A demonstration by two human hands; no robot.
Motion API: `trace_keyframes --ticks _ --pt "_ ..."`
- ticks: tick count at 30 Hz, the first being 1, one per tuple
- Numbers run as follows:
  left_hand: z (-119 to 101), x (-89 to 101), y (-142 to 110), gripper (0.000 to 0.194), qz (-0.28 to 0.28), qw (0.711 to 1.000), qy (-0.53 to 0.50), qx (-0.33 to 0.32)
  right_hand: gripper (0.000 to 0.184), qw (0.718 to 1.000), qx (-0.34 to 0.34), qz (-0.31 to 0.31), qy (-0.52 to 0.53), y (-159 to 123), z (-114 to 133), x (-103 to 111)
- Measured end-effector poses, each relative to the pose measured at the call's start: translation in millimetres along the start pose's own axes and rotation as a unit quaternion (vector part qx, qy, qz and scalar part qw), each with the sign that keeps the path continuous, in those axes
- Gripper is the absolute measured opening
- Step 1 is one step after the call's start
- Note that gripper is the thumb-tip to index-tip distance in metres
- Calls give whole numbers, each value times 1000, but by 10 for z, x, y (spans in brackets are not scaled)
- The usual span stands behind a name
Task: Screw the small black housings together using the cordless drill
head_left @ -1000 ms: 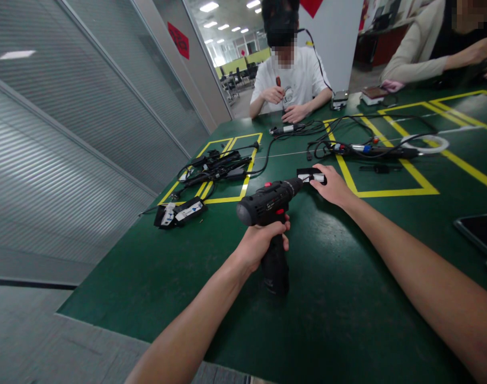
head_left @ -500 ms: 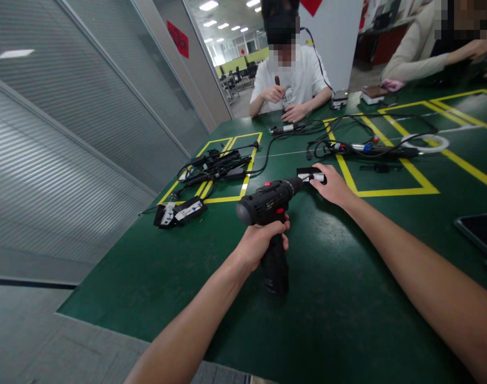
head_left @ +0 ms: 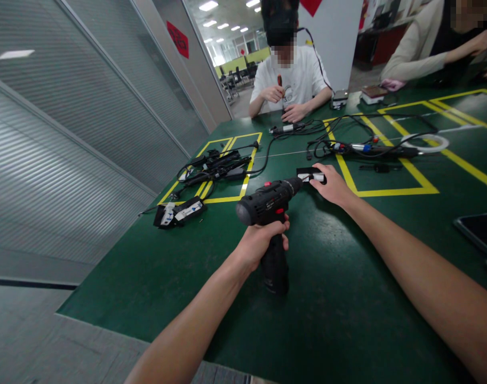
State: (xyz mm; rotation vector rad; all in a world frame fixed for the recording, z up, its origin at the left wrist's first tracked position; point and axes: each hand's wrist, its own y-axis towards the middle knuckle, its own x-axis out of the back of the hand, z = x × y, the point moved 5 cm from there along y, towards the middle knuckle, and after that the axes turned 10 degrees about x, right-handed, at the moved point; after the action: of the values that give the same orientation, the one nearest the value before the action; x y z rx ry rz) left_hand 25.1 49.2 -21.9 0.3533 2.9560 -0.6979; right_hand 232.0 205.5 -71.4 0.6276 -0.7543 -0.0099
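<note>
My left hand (head_left: pixel 263 241) is wrapped round the grip of a black cordless drill (head_left: pixel 267 202) with red buttons. The drill's chuck points away from me and to the right, its bit meeting a small black-and-white block (head_left: pixel 306 173). That block lies on the green table, and my right hand (head_left: pixel 331 183) is closed on its right end, thumb on the near side. Whether the bit is inside the block or only against it, I cannot tell. To the left, two similar black pieces with white insides (head_left: pixel 187 211) rest near a tiny metal bit on the table.
Black cables and adapters (head_left: pixel 223 165) lie in a heap inside yellow tape at left. A corded pen-like tool (head_left: pixel 359 148) and a white ring (head_left: pixel 431 143) lie at right. A phone (head_left: pixel 481 232) is by the right edge. Across the table, a person (head_left: pixel 289 80) holds a screwdriver.
My hands, the drill and the block stay practically where they were. Across the table, the screwdriver in the other person's hand has shifted slightly, and the person at right has moved a little.
</note>
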Motion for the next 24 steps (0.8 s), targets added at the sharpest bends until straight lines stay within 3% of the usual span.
trace_keyframes --ticks 24 --pt "-26 -26 -12 25 -3 1000 -6 7 47 1000 9 -2 -1 -4 -31 -17"
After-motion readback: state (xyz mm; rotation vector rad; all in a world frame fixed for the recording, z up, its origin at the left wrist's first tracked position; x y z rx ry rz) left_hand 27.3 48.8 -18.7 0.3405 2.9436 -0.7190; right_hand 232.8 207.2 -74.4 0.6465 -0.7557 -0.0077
